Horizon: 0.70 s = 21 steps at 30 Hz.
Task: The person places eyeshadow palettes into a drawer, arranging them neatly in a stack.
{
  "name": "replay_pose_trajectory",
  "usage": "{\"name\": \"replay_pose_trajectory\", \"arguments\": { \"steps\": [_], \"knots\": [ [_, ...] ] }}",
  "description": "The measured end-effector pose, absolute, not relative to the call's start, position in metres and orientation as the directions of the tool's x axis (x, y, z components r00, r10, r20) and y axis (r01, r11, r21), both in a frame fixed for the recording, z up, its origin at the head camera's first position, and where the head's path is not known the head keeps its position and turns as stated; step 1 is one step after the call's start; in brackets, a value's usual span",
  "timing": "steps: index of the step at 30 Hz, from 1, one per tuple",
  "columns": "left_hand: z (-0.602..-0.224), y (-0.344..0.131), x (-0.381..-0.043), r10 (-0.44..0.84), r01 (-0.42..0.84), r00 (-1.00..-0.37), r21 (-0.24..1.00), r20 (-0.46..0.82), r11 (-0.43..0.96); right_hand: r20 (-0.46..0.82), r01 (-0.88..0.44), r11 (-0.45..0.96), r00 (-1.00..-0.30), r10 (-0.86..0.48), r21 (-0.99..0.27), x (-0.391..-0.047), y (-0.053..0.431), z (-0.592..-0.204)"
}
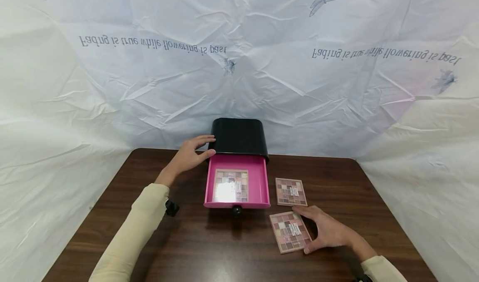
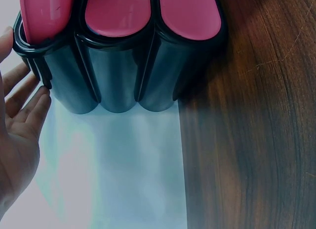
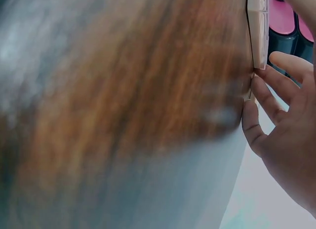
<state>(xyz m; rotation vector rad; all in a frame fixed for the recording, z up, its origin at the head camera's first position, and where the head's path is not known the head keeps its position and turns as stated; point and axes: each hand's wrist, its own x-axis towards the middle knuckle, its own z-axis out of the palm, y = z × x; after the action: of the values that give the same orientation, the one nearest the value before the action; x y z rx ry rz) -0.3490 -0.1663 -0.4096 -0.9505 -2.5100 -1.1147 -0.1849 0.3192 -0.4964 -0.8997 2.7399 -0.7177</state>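
A black drawer unit [image 1: 239, 136] stands at the table's back edge, its top pink drawer [image 1: 258, 178] pulled out. Inside that drawer lies an eyeshadow palette [image 1: 231, 186] with glare on its lid. My left hand [image 1: 191, 154] rests its fingers against the unit's left side; in the left wrist view the hand [image 2: 22, 125] touches the black casing near the pulled-out drawer. On the table at right, my right hand [image 1: 329, 228] holds a second palette [image 1: 290, 232] by its right-hand corners, thumb near, fingers far. A third palette [image 1: 291, 191] lies just behind it.
Two lower pink drawer fronts [image 2: 117, 14] sit pushed in within the black casing. A round black knob [image 1: 237, 210] juts from the pulled-out drawer. White printed sheeting [image 1: 239, 86] hangs behind the brown wooden table [image 1: 232, 248] and along both sides.
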Motion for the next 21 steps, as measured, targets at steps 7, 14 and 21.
{"name": "replay_pose_trajectory", "arguments": {
  "steps": [7,14,21],
  "knots": [
    [-0.4097,-0.1655,-0.35,0.467,0.646,-0.762,0.58,0.449,0.497,-0.075,-0.48,0.728,-0.808,-0.584,-0.49,-0.1813,0.3174,-0.4937],
    [-0.4104,-0.1668,-0.3479,0.466,0.649,-0.759,0.579,0.454,0.493,-0.058,-0.513,0.708,-0.789,-0.611,-0.484,-0.1812,0.3178,-0.492],
    [-0.41,-0.1666,-0.347,0.461,0.646,-0.762,0.576,0.454,0.501,-0.064,-0.499,0.742,-0.81,-0.583,-0.448,-0.1809,0.3172,-0.4936]
  ]
}}
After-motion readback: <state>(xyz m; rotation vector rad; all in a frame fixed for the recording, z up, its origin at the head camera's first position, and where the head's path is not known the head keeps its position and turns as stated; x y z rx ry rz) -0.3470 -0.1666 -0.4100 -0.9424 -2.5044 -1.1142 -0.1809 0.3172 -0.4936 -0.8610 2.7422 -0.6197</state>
